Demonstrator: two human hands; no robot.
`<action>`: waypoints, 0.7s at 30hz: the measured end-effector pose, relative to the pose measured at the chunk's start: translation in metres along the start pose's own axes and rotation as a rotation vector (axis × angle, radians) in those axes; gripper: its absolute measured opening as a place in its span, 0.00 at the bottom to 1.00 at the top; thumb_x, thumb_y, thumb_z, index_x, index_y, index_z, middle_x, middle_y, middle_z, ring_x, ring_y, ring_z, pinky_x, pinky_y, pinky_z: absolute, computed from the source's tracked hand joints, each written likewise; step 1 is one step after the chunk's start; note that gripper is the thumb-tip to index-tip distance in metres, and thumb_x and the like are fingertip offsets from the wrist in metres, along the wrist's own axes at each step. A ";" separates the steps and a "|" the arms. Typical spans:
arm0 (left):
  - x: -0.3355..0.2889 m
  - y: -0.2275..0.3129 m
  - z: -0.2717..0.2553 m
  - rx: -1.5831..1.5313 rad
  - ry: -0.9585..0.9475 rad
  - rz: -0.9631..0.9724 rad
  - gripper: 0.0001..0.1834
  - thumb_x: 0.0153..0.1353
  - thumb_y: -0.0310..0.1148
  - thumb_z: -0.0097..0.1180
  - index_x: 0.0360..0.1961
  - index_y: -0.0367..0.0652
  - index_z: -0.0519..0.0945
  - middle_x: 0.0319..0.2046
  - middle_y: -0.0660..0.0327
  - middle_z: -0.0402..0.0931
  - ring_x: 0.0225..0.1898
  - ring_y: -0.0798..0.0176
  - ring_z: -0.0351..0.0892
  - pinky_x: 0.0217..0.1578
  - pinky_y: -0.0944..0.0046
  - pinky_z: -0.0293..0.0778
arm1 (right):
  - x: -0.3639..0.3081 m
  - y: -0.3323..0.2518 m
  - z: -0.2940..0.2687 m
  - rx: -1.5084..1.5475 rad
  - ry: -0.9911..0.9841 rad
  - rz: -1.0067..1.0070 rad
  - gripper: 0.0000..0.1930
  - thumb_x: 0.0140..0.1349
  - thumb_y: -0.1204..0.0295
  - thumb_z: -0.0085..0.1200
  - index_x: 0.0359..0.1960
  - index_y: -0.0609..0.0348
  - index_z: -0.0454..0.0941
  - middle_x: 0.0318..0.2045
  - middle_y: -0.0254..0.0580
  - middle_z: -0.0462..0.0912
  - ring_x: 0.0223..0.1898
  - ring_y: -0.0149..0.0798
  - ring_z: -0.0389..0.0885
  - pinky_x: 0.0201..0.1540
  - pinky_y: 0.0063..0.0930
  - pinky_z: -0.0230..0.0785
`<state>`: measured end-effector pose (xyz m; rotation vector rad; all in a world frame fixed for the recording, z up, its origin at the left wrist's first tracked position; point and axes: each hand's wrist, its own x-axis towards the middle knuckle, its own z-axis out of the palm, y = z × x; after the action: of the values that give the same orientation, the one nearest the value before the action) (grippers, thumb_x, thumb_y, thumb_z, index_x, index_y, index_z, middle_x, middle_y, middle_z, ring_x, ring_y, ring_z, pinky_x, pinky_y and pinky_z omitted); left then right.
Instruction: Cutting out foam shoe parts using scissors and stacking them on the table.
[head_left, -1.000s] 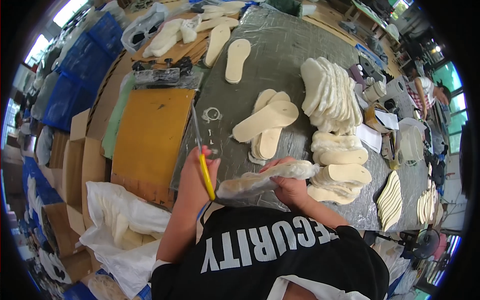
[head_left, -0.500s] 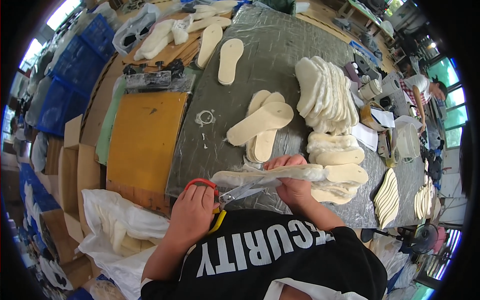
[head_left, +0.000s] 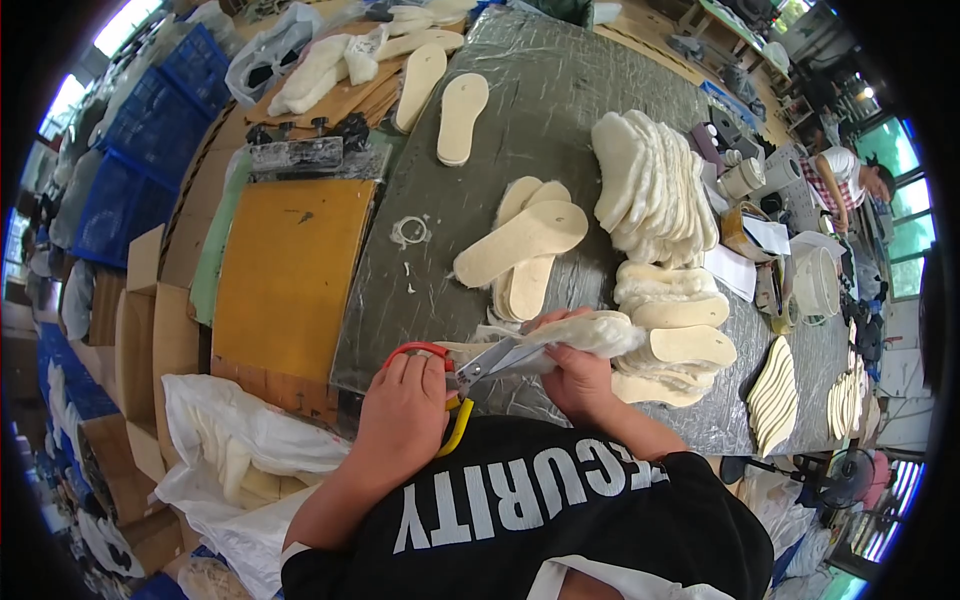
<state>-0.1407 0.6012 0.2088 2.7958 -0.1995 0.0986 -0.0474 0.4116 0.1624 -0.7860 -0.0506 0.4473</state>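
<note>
My left hand [head_left: 405, 408] is closed round the red and yellow handles of a pair of scissors [head_left: 470, 373]. Their metal blades point right, against the fluffy edge of a cream fleece insole [head_left: 602, 332]. That insole is pinched in my right hand [head_left: 580, 380], held just above the table's near edge; its left part is partly hidden behind the blades. How far the blades stand apart is hard to make out. Just beyond my hands lies a small crossed pile of insoles [head_left: 522, 243]. Close to my right hand are stacked fleece insoles [head_left: 690, 345].
A taller row of fleece insoles [head_left: 655, 190] stands on the dark table [head_left: 560, 90]. To the left are a yellow-brown board [head_left: 290, 285], a cardboard box [head_left: 140, 350] and a white bag of insoles [head_left: 240, 450]. Another person [head_left: 840, 180] is at far right.
My left hand and the scissors have moved right and slightly up, along the insole. In my right hand the insole has tilted, showing more of its flat face.
</note>
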 end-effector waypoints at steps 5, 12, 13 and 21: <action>0.008 0.005 0.003 0.047 0.030 0.006 0.18 0.51 0.32 0.55 0.42 0.31 0.71 0.35 0.52 0.70 0.38 0.53 0.71 0.40 0.56 0.69 | 0.000 0.004 -0.007 0.030 -0.024 0.016 0.17 0.49 0.82 0.57 0.38 0.52 0.67 0.36 0.42 0.73 0.44 0.43 0.71 0.51 0.40 0.63; 0.016 0.010 0.001 0.314 0.151 0.063 0.14 0.53 0.27 0.51 0.39 0.30 0.72 0.32 0.55 0.68 0.33 0.57 0.68 0.36 0.61 0.68 | 0.003 0.002 -0.007 0.170 -0.138 0.150 0.17 0.47 0.76 0.62 0.35 0.51 0.67 0.34 0.37 0.74 0.43 0.41 0.71 0.56 0.45 0.59; 0.016 0.011 0.001 0.314 0.150 0.061 0.14 0.53 0.27 0.51 0.39 0.30 0.72 0.32 0.55 0.68 0.33 0.57 0.68 0.36 0.61 0.68 | 0.003 0.000 -0.003 0.179 -0.142 0.170 0.17 0.46 0.74 0.63 0.34 0.50 0.67 0.34 0.37 0.74 0.43 0.41 0.71 0.57 0.46 0.58; 0.021 0.013 0.009 0.446 0.239 0.067 0.12 0.52 0.26 0.51 0.37 0.30 0.73 0.29 0.57 0.68 0.32 0.59 0.69 0.31 0.64 0.68 | 0.000 -0.001 -0.001 0.227 -0.071 0.245 0.19 0.44 0.75 0.64 0.35 0.50 0.66 0.37 0.39 0.75 0.46 0.42 0.71 0.57 0.47 0.58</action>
<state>-0.1218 0.5838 0.2065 3.1804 -0.2364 0.5532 -0.0472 0.4103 0.1621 -0.5541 0.0302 0.7004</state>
